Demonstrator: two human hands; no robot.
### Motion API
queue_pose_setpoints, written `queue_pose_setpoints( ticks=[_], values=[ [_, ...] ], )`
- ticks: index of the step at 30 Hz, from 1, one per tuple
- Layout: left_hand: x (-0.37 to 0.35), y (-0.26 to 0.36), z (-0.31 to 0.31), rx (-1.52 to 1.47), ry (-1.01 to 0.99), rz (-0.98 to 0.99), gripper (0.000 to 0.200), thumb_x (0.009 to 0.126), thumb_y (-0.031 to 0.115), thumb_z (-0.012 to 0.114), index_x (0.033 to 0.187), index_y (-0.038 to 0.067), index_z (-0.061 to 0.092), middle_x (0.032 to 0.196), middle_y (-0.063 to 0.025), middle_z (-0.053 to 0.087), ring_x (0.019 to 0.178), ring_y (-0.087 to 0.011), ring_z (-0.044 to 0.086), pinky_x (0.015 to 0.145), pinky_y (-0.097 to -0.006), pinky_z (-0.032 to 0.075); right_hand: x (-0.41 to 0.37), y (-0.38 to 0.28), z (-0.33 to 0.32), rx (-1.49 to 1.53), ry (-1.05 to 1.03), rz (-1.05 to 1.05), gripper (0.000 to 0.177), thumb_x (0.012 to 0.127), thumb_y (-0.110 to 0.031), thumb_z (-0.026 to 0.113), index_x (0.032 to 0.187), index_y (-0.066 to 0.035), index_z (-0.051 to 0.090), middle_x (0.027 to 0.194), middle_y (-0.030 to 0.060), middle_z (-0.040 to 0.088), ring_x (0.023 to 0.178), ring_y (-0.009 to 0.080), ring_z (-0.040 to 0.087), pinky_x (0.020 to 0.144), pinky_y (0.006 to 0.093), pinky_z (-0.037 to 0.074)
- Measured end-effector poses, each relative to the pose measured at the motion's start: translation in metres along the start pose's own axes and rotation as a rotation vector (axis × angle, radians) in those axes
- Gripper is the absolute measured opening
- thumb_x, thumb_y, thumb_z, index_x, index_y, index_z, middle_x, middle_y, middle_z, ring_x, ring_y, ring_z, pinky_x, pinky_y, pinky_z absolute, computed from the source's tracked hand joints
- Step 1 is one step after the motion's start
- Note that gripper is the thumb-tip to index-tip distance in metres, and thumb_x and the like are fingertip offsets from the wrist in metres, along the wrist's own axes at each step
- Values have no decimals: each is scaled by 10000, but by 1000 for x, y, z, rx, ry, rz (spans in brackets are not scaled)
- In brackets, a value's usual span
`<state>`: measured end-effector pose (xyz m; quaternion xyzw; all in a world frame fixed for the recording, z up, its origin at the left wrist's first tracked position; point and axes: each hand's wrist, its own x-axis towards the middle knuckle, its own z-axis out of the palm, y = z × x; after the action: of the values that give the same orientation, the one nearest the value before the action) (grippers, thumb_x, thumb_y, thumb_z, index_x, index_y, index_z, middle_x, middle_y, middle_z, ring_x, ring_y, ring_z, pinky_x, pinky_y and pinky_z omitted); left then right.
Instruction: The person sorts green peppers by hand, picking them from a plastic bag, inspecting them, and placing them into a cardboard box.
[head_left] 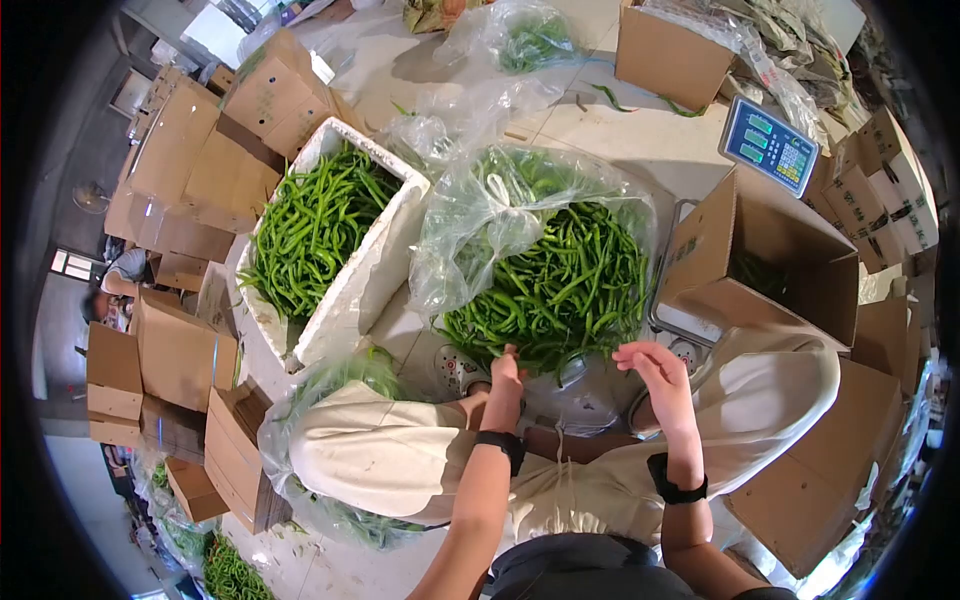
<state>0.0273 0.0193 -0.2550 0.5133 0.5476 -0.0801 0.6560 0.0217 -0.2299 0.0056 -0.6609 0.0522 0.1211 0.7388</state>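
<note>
A heap of long green chili peppers [560,285] lies in front of me on an opened clear plastic bag [450,255]. At the heap's near left edge is my left hand [507,370], thumb up; its other fingers are mostly hidden, so what they hold does not show. My right hand [655,365] hovers at the near right edge of the peppers, fingers stretched out and apart, with nothing visible in it. To the left, a white foam box [400,225] stands tilted, with more green peppers [315,235] inside.
An open cardboard box [700,245] with some green inside stands on a scale platform [685,320] at right, behind it the scale's display [770,145]. Cardboard boxes [185,165] stack up at left. Another bag of peppers [530,45] lies on the floor [640,135] ahead.
</note>
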Motion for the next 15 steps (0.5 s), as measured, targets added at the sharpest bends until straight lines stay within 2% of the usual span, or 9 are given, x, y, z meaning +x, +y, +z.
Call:
queue_pose_setpoints(
  ticks=[1,2,4,7,9,11,12,13,15],
  values=[
    [2,9,-4,-30,8,-2,283,860,361,606,937,90,577,787,-4,575,663,-127,494,551,-286,375,-2,0,-2,-14,0,6,196,942,-58,462,1031,50,599,982,112,652,899,138,593,839,259,457],
    [7,19,-7,-39,13,-16,234,878,311,589,918,81,582,795,-6,580,663,-120,491,542,-282,364,-6,-1,-4,-18,13,8,198,942,-58,460,1033,51,598,981,111,651,900,140,593,842,260,456],
    [4,41,-5,-62,-49,140,182,888,241,589,952,71,598,789,6,584,664,-114,491,530,-281,353,-12,-1,-8,-26,38,10,200,944,-59,458,1039,52,594,980,109,649,903,142,593,847,264,456],
    [26,59,12,-62,-140,221,197,884,216,602,979,43,598,853,-20,607,718,-123,530,582,-287,395,-17,2,-11,-13,59,25,203,944,-59,456,1046,55,590,980,110,648,906,144,593,852,267,455],
    [35,68,31,3,-39,203,224,884,208,605,999,17,592,907,-53,619,767,-141,567,631,-293,429,-20,3,-12,-7,61,30,203,943,-60,458,1046,57,589,981,112,648,908,145,593,854,269,455],
    [63,63,54,137,204,148,251,888,198,600,1024,-12,583,957,-88,625,807,-167,602,680,-302,453,-22,2,-11,-12,57,22,202,943,-60,461,1043,59,590,981,114,648,911,145,593,855,271,456],
    [101,41,58,-29,116,214,292,874,213,623,1045,-19,576,965,-104,627,802,-201,614,693,-329,459,-23,5,-12,16,44,0,201,944,-61,460,1042,57,591,982,112,647,914,144,593,854,273,458],
    [93,45,62,-199,18,265,335,860,228,645,1065,-27,570,973,-119,629,797,-234,626,706,-356,464,-23,5,-13,12,42,3,201,944,-60,460,1040,57,591,982,110,646,916,145,593,854,273,458],
    [48,57,70,-42,70,113,367,835,248,677,1070,-14,572,954,-121,632,748,-253,616,701,-384,459,-25,4,-16,2,42,18,199,945,-59,458,1038,55,593,983,105,645,920,146,592,853,274,459]
  ],
)
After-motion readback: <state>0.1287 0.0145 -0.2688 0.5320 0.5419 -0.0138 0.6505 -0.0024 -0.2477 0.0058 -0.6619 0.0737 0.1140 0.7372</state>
